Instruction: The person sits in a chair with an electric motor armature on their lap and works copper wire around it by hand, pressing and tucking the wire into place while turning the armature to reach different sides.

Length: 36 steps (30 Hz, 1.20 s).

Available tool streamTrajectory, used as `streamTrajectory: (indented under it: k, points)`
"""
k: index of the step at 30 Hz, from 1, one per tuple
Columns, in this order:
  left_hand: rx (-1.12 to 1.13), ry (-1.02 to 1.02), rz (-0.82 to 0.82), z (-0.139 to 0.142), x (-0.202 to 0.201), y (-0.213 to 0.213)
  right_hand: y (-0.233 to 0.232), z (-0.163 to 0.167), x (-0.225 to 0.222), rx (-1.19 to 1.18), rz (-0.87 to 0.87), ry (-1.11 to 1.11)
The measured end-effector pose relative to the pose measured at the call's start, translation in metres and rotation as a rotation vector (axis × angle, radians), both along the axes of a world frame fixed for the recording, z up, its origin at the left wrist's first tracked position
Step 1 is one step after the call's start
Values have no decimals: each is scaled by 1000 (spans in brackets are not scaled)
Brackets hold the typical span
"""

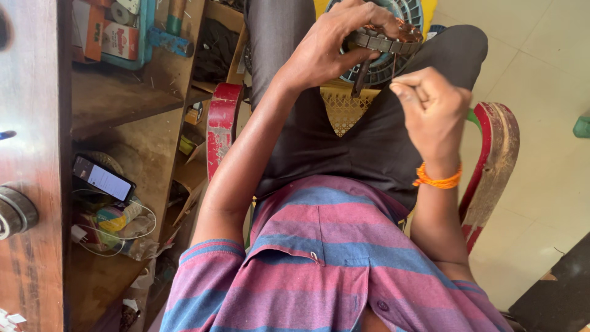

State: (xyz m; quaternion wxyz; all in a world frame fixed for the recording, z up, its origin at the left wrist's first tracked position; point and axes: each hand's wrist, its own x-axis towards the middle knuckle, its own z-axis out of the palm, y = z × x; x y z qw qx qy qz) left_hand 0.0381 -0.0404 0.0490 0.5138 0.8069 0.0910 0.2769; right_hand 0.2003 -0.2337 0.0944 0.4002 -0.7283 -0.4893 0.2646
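Right, fingers first: left hand (329, 46) has its fingers curled over the top rim of a round motor stator (387, 43), thumb underneath, clamping the ring. The stator sits on the person's lap, over the dark trousers (344, 141), with copper winding (409, 27) showing at its upper edge. Right hand (433, 110) is closed up, fingertips pressed together just beside the stator's lower right edge, looks like a pinch on a thin wire; the strand itself is too fine to confirm. Orange thread band (437, 180) on that wrist.

Risks, judged from this: the ring is held one-handed at the rim only, so a hard tug from the right hand could twist it out of the grip and drop it off the lap toward the tiled floor (534, 74). Thin copper pulled at an angle against the slot edge could kink, scrape its coating or snap. Fingertips are close to metal lamination edges, so a slip means a cut.

Outward: red worn chair arms (222, 126) either side, wooden shelf (123, 104) on the left with a phone (103, 179) and tangled white cable (104, 240).
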Motion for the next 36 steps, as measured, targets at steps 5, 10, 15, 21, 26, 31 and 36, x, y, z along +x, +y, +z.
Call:
streamTrajectory:
  k: [5,10,15,21,26,31,36]
  points:
    - [79,2,13,-3,-6,-3,8,-25,-24,147,17,24]
    - [295,22,57,-2,-8,-11,9,-43,-34,182,-31,83]
    - [861,-66,278,-7,-17,-30,4,-45,-37,229,-20,62]
    - [935,-123,250,-20,-19,-35,1,-30,-41,156,-33,44]
    - [591,-102,376,-25,-10,-51,5,3,-13,60,75,-119]
    - [240,-95,614,-24,4,-74,35,13,7,141,174,-212]
    - [-24,-54,756,-22,15,-90,72,-1,15,159,220,-111]
